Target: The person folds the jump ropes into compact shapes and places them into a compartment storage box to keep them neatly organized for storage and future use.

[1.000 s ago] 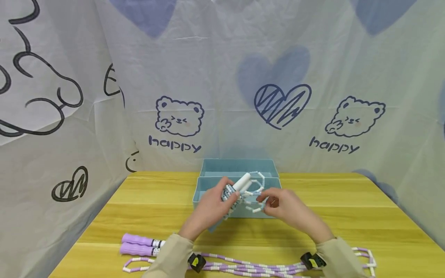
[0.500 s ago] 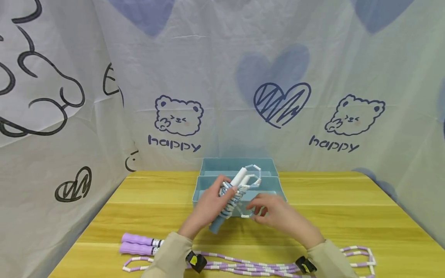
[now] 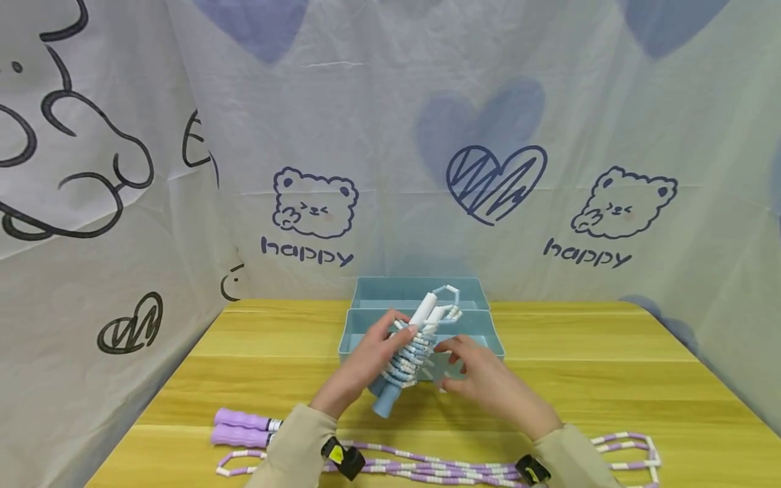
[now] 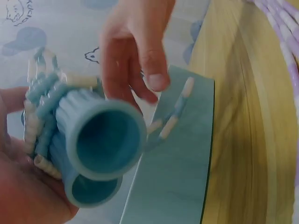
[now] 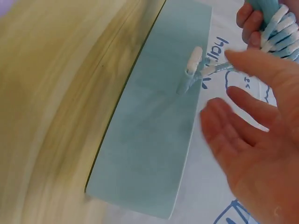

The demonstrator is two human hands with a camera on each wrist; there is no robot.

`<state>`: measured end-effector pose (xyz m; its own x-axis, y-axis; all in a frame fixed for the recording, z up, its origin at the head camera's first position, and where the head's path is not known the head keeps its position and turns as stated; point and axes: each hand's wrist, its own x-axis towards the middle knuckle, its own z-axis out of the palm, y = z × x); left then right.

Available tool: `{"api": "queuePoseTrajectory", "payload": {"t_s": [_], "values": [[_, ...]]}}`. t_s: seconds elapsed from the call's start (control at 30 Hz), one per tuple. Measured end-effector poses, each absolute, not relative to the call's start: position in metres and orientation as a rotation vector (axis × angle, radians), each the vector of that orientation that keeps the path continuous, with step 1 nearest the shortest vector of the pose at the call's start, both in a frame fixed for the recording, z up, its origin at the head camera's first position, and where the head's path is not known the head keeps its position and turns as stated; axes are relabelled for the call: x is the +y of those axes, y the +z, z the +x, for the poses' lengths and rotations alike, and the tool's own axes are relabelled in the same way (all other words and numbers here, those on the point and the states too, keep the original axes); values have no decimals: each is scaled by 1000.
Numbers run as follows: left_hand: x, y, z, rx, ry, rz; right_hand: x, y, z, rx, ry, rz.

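Note:
My left hand [image 3: 372,356] grips a blue-and-white beaded jump rope [image 3: 413,359], its cord wound in coils round the two handles laid side by side. The handles' blue hollow ends [image 4: 110,140] face the left wrist camera, and their white ends point up and away in the head view. A small loop of beads rises past the white ends. From the bundle a short loose tail [image 5: 194,65] of beads sticks out toward my right hand [image 3: 488,383]. That hand is beside the coils, fingers relaxed and parted, holding nothing. My left palm hides part of the bundle.
Two light blue boxes stand behind the hands, the front box [image 3: 485,329] and the back box [image 3: 421,288], against a printed cloth [image 3: 390,224]. Along the near table edge lies a purple-and-white beaded jump rope [image 3: 439,469] with purple handles [image 3: 241,436], partly under the forearms.
The right hand has let go of the loose beads and moved slightly down and left. In the left hand the bundle has turned more upright, showing more coils and the blue handle ends.

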<state>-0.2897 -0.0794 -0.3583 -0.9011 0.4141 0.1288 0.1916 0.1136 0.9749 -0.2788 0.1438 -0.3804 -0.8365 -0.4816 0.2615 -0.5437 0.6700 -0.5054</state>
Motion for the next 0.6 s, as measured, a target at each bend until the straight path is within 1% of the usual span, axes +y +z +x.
{"api": "queuePoseTrajectory", "payload": {"t_s": [0.07,0.27,0.5,0.6], "values": [[-78,-358,-289,2152,1872,639,144,-382,-279,-2809,909,825],[-78,-356,-287,2104,1862,698,146,-384,-281,-2868,918,878],[-80,-359,-291,2262,1893,572,156,-374,-282,-2812,989,866],[-80,-360,-292,2326,1948,500,157,-370,-279,-2659,1044,868]]}}
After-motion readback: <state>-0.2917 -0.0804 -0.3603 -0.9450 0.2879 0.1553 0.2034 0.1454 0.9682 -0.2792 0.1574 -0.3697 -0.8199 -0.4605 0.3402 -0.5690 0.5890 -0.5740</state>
